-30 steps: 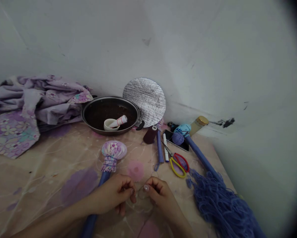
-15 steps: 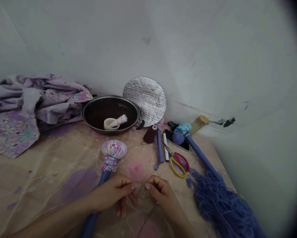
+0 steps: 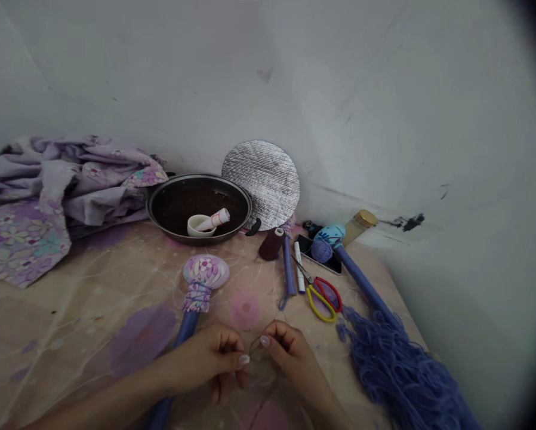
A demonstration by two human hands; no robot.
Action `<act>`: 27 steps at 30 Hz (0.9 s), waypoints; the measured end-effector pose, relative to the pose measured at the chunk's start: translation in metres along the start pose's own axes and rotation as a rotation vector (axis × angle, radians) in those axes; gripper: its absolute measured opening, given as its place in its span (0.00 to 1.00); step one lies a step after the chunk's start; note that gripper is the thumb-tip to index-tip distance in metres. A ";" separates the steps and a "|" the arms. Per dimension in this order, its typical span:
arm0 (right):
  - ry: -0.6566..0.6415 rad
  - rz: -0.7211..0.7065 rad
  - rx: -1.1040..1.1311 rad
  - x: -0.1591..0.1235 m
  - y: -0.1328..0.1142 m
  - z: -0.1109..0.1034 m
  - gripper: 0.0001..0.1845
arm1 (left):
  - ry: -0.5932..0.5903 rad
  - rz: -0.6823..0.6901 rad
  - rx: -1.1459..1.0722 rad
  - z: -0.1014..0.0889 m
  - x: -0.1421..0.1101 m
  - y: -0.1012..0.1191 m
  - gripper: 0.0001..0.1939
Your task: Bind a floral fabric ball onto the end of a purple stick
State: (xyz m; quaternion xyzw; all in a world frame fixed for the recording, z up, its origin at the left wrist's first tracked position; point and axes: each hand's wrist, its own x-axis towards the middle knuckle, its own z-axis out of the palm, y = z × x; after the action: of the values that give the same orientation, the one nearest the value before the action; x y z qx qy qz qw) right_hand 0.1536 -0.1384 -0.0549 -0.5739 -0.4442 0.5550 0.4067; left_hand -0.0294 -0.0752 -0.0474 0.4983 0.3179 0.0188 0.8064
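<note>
My left hand (image 3: 214, 358) and my right hand (image 3: 288, 349) meet low in the middle of the view, fingertips nearly touching. Both pinch a thin pale thread (image 3: 255, 348) that loops between them; it is barely visible. Under my left wrist lies a blue stick (image 3: 185, 325) topped with a ball wrapped in floral purple fabric (image 3: 205, 270). To the right of my right hand lies a heap of blue yarn (image 3: 397, 367) attached to another blue stick (image 3: 362, 283) with a turquoise head (image 3: 330, 233).
Red and yellow scissors (image 3: 322, 295), a blue pen, a white marker (image 3: 298, 267), a dark thread spool (image 3: 271, 243) and a phone with a yarn ball (image 3: 320, 249) lie behind my hands. A dark pan (image 3: 199, 206) holding a white cup, a foil disc (image 3: 261, 179), a bottle (image 3: 357, 225) and crumpled purple cloth (image 3: 62, 191) line the wall.
My hands shifted slightly while working the thread; the left fingers curled in closer to the right. Nothing else moved.
</note>
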 end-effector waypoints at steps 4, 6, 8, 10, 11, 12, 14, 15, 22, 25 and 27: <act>0.006 -0.001 0.034 0.000 0.002 0.000 0.17 | -0.004 -0.003 -0.018 -0.001 0.001 0.000 0.20; 0.008 0.008 0.044 0.000 0.002 0.000 0.17 | -0.004 -0.006 -0.064 0.000 0.001 0.001 0.20; 0.014 0.013 0.037 -0.001 0.001 0.000 0.18 | -0.015 -0.014 -0.122 0.000 0.002 0.001 0.21; 0.016 0.013 0.032 -0.001 0.000 0.000 0.19 | -0.029 -0.023 -0.163 0.000 0.002 0.001 0.22; 0.015 0.012 0.030 -0.001 0.000 0.000 0.19 | -0.031 -0.026 -0.174 0.000 0.003 0.001 0.21; 0.012 0.012 0.029 -0.002 -0.001 0.000 0.19 | -0.030 -0.027 -0.180 0.000 0.003 0.001 0.21; 0.008 0.014 0.020 -0.001 -0.002 0.000 0.19 | -0.022 -0.020 -0.183 0.001 0.003 0.000 0.20; 0.010 0.018 0.012 -0.001 -0.002 0.000 0.20 | -0.017 -0.015 -0.181 0.001 0.003 0.000 0.20; 0.014 0.029 0.005 0.001 0.000 0.000 0.21 | 0.019 0.001 -0.153 0.002 0.003 -0.001 0.18; 0.017 0.025 -0.008 0.000 0.000 0.001 0.21 | 0.037 -0.009 -0.151 0.002 0.003 -0.001 0.16; 0.021 0.020 -0.018 -0.001 0.000 0.001 0.21 | 0.064 -0.042 -0.167 0.002 0.004 -0.001 0.14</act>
State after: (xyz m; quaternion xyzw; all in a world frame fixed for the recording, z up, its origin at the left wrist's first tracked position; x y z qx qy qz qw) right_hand 0.1523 -0.1390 -0.0547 -0.5876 -0.4392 0.5490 0.4005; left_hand -0.0254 -0.0761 -0.0495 0.4214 0.3511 0.0441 0.8350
